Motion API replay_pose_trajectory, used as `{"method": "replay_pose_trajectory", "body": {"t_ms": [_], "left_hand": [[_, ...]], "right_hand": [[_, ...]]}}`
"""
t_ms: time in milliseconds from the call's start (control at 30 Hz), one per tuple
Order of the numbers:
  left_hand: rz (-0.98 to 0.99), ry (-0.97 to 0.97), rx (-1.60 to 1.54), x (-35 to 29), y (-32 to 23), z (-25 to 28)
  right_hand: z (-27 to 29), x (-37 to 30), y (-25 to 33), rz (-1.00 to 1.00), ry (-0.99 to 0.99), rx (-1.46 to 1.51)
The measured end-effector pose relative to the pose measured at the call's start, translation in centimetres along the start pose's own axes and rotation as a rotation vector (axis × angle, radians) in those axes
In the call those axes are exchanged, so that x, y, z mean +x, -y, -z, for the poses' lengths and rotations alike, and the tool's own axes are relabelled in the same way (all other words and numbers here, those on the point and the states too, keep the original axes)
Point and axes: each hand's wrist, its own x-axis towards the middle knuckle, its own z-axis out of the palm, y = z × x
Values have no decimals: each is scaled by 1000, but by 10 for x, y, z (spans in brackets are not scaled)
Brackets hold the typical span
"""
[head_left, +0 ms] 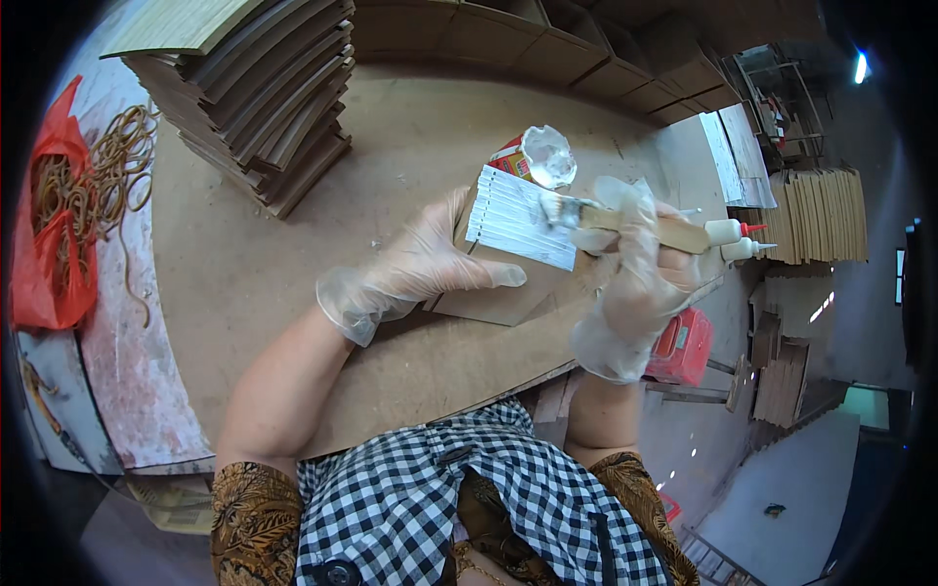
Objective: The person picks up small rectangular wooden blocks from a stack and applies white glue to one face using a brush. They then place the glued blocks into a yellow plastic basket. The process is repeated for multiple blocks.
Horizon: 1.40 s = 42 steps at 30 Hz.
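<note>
My left hand [430, 256], in a clear glove, is closed round a brown bundle of thin boards [503, 291], thumb along its near side. The bundle's upward face is striped and coated with wet white paste [518, 217]. A paintbrush [674, 232] with a flat pale wooden handle is gripped in my gloved right hand [640, 269]. Its white-smeared bristles touch the right part of the coated face. Just behind the bundle stands an opened red and yellow container [547, 156], its mouth caked with white paste.
A tall stack of curved boards [278, 107] rises at the far left. Rubber bands [122, 161] spill beside a red plastic bag [61, 225]. Open brown boxes [576, 49] line the back. White squeeze bottles [728, 232] and a red plastic container [684, 347] are at the right.
</note>
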Motion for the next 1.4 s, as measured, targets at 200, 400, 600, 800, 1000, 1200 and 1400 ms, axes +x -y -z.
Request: {"method": "replay_pose_trajectory", "body": {"t_ms": [200, 400, 600, 800, 1000, 1200, 1400], "left_hand": [[-13, 17, 3, 1, 2, 3], [-21, 40, 5, 2, 3, 1], [-11, -6, 55, 1, -3, 0], [35, -1, 57, 0, -7, -4], [46, -17, 55, 0, -9, -6], [43, -53, 47, 0, -8, -6], [52, -45, 76, 0, -8, -6]], "right_hand": [[-39, -9, 2, 169, 175, 28], [-17, 1, -7, 110, 4, 222], [16, 22, 11, 47, -156, 276], [19, 17, 13, -49, -154, 118], [17, 7, -21, 84, -87, -70], [53, 13, -34, 118, -167, -433], [61, 6, -5, 149, -363, 18]]}}
